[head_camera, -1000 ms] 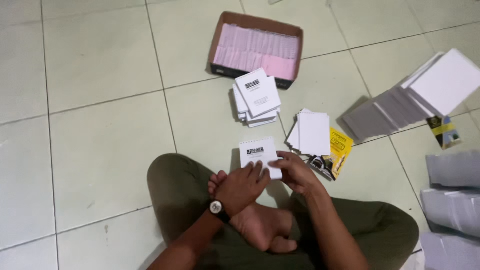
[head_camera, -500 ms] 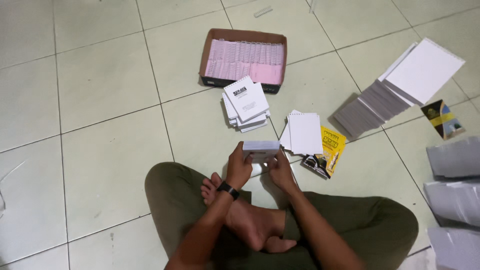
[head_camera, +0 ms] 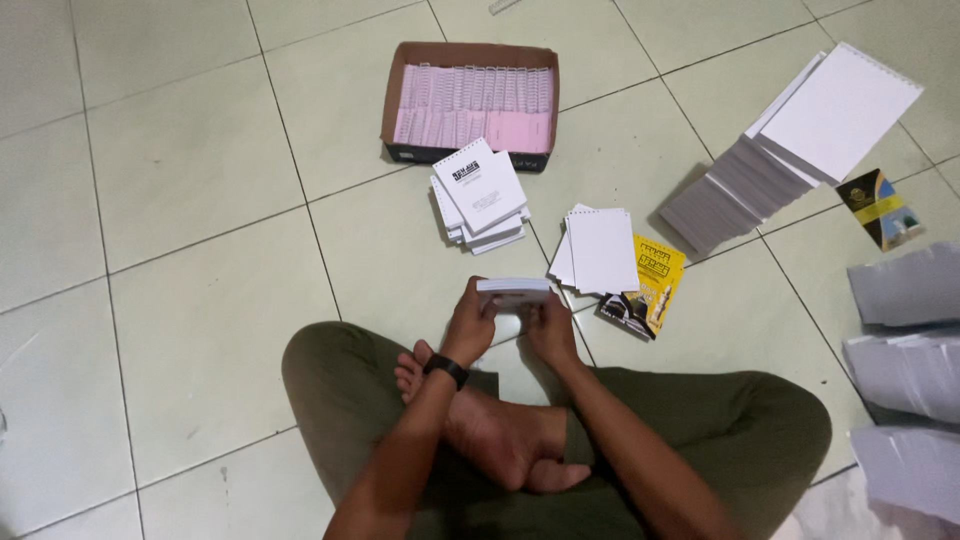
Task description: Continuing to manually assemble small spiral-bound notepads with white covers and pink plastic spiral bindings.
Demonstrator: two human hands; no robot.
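I sit cross-legged on a tiled floor. Both hands hold a small white booklet (head_camera: pixel 515 291) edge-on in front of my knees. My left hand (head_camera: pixel 470 325), with a black watch on the wrist, grips its left end. My right hand (head_camera: pixel 550 325) grips its right end. Just beyond the booklet lies a stack of white spiral-punched booklets with printed covers (head_camera: pixel 482 195). To the right of it is a small pile of blank white punched sheets (head_camera: pixel 600 250) lying partly over a yellow printed cover (head_camera: pixel 655 280).
A brown cardboard box (head_camera: pixel 470 55) with pink sheets and spiral combs lies farther out. A long fanned stack of white punched pages (head_camera: pixel 790 150) is at the upper right, beside a dark printed card (head_camera: pixel 880 208). Piles of grey-white paper (head_camera: pixel 905 350) sit at the right edge.
The booklet was held flat with its printed cover up; it has since been turned edge-on between both hands. The camera view has shifted slightly.
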